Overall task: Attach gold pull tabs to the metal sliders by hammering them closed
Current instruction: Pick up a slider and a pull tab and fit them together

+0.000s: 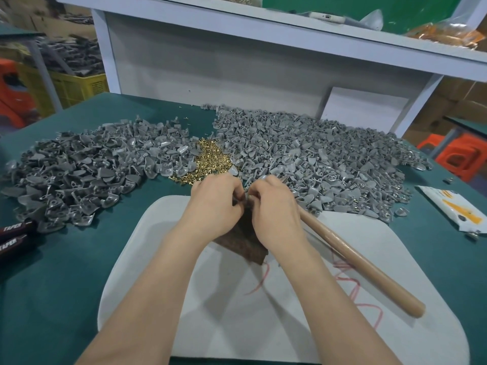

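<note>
Both hands meet at the middle of the worktop (79, 259), over the far end of a dark brown block (247, 242). Left hand (217, 205): fingers curled in, tips pinching a small grey slider (248, 198) from the left. Right hand (274, 208): fingers curled too, tips closed on the same slider from the right. Most of the slider is hidden by the fingers; can't tell if a gold tab is on it.

The brown block lies on a white board (290, 312) with rounded corners and red scribbles, which sits on the green worktop near the person. A hammer lies on the board with its wooden handle (363, 262) running from under the right hand toward the near right. The hammer head is hidden behind the right hand, and whether the hand touches the handle is unclear.

Gold pull tabs (210, 160) sit in a small loose pile just beyond the hands. It lies between a big heap of grey sliders on the left (79, 169) and a bigger heap on the right (316, 159). The right heap has some gold bits mixed in, and its near edge laps onto the board just beside the right hand.

Far left edge of the worktop: two dark tool handles (15, 237) with white lettering, touching the left heap. Right edge: a white and orange packet (453, 209), lying flat. A white shelf (263, 25) stands at the far side of the worktop, with a clear bag of orange-gold pieces (448, 32) on its right end.
</note>
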`<action>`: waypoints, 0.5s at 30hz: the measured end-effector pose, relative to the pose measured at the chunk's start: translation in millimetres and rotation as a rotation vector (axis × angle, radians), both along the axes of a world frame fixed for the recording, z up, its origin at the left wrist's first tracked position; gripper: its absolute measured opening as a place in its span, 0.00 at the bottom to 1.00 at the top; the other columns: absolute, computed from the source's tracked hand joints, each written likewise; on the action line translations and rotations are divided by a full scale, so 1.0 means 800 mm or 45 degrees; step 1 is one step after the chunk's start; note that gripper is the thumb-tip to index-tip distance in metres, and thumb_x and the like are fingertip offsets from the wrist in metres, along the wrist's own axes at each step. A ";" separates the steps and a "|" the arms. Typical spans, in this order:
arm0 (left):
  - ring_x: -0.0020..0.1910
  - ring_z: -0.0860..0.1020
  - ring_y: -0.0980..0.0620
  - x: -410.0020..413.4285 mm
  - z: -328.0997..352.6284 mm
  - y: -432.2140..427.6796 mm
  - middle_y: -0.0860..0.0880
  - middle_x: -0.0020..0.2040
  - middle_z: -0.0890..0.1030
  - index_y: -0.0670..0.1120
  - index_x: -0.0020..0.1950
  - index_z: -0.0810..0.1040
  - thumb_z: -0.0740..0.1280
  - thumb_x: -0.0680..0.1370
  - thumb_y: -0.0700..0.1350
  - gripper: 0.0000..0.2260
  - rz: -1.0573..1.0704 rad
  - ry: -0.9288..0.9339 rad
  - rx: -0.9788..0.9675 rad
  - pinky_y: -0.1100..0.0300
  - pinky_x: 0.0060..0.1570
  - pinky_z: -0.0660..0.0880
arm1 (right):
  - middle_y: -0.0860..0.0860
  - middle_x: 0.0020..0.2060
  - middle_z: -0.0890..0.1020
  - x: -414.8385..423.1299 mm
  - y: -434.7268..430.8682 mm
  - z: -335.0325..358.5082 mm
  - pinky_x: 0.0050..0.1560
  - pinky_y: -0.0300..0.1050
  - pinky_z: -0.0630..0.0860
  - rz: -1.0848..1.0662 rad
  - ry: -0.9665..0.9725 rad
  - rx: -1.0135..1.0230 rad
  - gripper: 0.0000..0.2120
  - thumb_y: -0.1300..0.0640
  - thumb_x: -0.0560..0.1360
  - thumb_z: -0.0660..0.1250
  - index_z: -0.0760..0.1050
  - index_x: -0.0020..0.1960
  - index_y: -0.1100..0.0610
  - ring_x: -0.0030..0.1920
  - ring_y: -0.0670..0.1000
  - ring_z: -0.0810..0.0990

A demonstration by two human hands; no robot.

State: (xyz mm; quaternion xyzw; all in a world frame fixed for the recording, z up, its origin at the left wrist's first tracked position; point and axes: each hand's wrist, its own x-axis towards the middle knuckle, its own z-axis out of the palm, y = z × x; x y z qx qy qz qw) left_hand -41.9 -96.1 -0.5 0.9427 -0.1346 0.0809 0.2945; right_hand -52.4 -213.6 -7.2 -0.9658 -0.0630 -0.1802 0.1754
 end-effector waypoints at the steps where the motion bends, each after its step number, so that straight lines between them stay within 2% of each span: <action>1: 0.51 0.75 0.46 0.000 0.000 0.000 0.53 0.42 0.75 0.52 0.38 0.73 0.69 0.75 0.46 0.07 0.003 0.003 -0.001 0.48 0.58 0.69 | 0.48 0.43 0.66 0.000 0.000 0.000 0.45 0.44 0.62 0.001 -0.005 -0.008 0.08 0.66 0.76 0.60 0.76 0.49 0.58 0.50 0.55 0.71; 6: 0.52 0.75 0.46 -0.001 0.001 -0.001 0.52 0.44 0.77 0.52 0.39 0.74 0.68 0.75 0.45 0.05 0.014 0.013 -0.009 0.49 0.58 0.69 | 0.51 0.47 0.74 0.000 0.002 -0.001 0.47 0.44 0.63 -0.004 -0.035 -0.083 0.08 0.65 0.76 0.60 0.75 0.50 0.57 0.52 0.54 0.71; 15: 0.52 0.75 0.45 0.000 0.000 -0.001 0.49 0.46 0.79 0.50 0.43 0.78 0.67 0.75 0.44 0.02 0.027 -0.003 0.012 0.49 0.56 0.69 | 0.53 0.50 0.75 -0.003 0.007 -0.003 0.49 0.43 0.64 -0.025 -0.101 -0.141 0.09 0.66 0.75 0.59 0.75 0.51 0.58 0.53 0.55 0.72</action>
